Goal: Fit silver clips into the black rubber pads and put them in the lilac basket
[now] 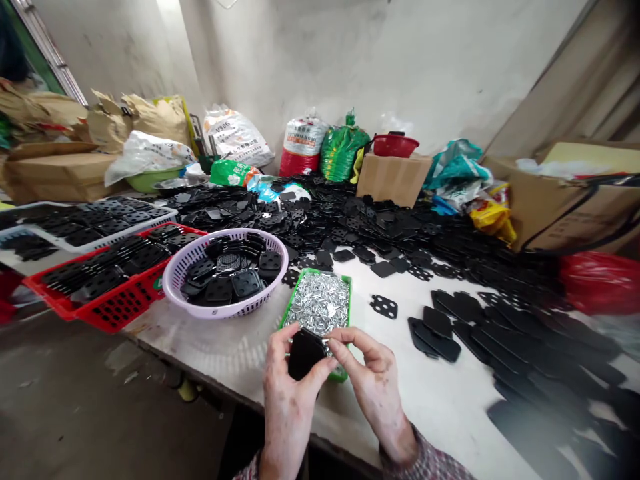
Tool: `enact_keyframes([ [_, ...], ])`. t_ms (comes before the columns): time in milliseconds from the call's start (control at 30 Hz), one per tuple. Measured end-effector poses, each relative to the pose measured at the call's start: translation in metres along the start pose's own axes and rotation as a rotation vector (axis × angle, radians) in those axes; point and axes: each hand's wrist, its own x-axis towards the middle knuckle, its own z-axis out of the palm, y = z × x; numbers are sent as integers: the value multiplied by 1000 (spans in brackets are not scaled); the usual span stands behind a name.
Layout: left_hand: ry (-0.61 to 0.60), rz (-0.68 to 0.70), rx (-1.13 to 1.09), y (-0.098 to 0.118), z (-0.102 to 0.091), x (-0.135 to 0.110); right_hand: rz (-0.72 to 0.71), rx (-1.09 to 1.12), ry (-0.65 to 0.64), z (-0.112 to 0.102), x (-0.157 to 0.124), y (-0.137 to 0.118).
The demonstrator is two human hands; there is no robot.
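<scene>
Black plate (304, 355) between both hands (289, 400) (373, 383)

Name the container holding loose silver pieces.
The small green tray under the left hand and right hand; the lilac basket and red crate hold black plates.

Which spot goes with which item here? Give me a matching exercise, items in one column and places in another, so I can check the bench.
Items:
1. silver clips
2. red bowl
3. black plate
4. lilac basket

Places:
A. on a cardboard box
B. beside a red crate
C. in the left hand
D. in a green tray

Pairs: 1-D, 2-A, 3-C, 4-B
</scene>
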Motion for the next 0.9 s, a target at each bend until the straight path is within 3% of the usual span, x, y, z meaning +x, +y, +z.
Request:
enact_keyframes([
  [367, 54, 70, -88, -2, 3, -8, -80, -14, 115, 10, -6, 1],
  [600, 37, 94, -118, -3, -2, -6, 82, 72, 9, 5, 0, -8],
  [767, 41, 80, -165, 0, -5, -5, -178, -100, 19, 6, 1, -18],
  [900, 81, 89, -182, 1, -5, -4, -386, -143, 43, 10, -4, -9],
])
